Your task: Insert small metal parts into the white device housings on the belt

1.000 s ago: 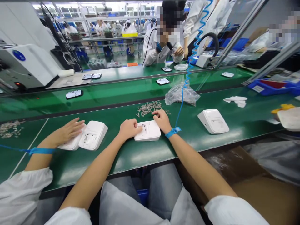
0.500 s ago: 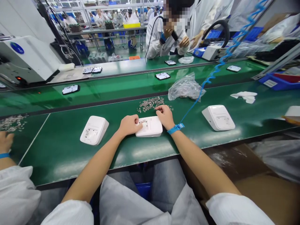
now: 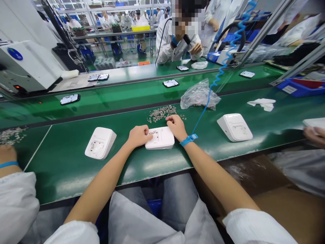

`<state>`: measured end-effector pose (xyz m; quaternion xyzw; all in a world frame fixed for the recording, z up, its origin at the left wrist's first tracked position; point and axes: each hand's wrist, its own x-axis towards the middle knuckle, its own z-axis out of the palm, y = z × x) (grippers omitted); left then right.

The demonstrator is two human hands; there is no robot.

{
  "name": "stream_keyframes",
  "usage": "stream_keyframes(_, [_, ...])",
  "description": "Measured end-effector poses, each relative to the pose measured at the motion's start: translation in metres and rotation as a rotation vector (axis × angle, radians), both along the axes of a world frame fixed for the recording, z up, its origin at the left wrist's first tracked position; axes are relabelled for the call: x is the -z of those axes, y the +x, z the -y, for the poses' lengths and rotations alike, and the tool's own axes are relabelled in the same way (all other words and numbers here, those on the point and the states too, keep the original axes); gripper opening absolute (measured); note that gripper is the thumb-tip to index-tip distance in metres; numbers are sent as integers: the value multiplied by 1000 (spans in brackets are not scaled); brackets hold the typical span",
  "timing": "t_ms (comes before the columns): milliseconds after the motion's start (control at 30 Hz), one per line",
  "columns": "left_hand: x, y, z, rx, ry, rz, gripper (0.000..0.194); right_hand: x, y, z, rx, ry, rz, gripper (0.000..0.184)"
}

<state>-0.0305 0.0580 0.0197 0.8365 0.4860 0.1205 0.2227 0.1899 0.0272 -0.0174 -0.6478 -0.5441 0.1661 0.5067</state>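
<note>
The head-worn camera looks forward and down over the lap (image 3: 147, 222), the left hand (image 3: 137, 136) and right hand (image 3: 177, 127) near, a yellow tray (image 3: 141, 28) far beyond.

L co-worker's hand (image 3: 7, 154) now far L by parts pile (image 3: 12, 135); unit it covered 1 s ago gone from beside remaining L unit (image 3: 100, 144). R co-worker's hand (image 3: 315, 137) now clearly in view at R-edge unit (image 3: 314, 122); yellow item there 1 s ago gone. Boards (image 3: 70, 99) on green belt (image 3: 122, 91) shifted L. Standing person's hand (image 3: 214, 24) opp. side higher vs 0.5 s ago.
</note>
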Motion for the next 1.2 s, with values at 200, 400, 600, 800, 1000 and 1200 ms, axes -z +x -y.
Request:
stream_keyframes(200, [-3,-9,-6,88,-126,107,24,2,1,-2,22,12,-29,14])
stream_keyframes(400, [-1,-10,-5,75,-133,162,18,3,2,-2,51,23,-65,13])
stream_keyframes(600, [-2,-8,-5,71,-109,149,23,3,1,-3,43,25,-39,12])
stream_keyframes(800, [-2,-7,-4,37,-108,98,25,1,-1,-1,27,14,-27,12])
stream_keyframes(1000, [-2,-7,-5,72,-91,82,26,-3,-2,1,0,-10,-6,10])
stream_keyframes(1200, [-1,-10,-6,115,-56,85,30,-3,-2,0,-2,10,-25,12])
